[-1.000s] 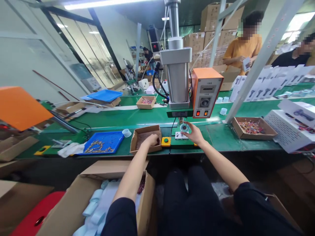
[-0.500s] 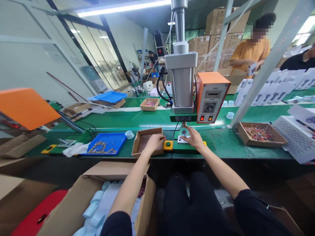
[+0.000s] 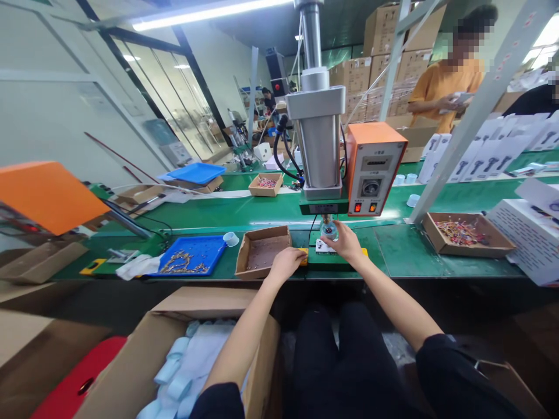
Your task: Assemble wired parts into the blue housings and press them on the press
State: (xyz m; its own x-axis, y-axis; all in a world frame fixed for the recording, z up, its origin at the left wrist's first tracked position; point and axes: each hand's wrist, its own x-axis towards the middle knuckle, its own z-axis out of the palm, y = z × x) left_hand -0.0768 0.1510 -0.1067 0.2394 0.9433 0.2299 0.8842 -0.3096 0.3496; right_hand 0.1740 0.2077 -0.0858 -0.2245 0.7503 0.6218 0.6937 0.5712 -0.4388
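Observation:
My left hand (image 3: 287,261) rests over the yellow push-button box (image 3: 303,256) beside the press base, fingers curled down on it so the button is hidden. My right hand (image 3: 345,241) pinches a small clear round part (image 3: 328,231) sitting on the white fixture (image 3: 322,248) under the ram of the pneumatic press (image 3: 317,137). An open cardboard tray (image 3: 261,252) with small dark parts lies just left of my left hand.
An orange control box (image 3: 374,166) hangs right of the press. A blue tray (image 3: 188,255) of small metal pieces and a white cup (image 3: 230,238) lie left. A cardboard tray (image 3: 462,234) of coloured parts sits right. A carton (image 3: 144,361) of pale blue pieces stands at my knees. Two people work across the belt.
My left hand left the cardboard tray and moved right onto the yellow button box. My right hand stayed at the fixture under the press.

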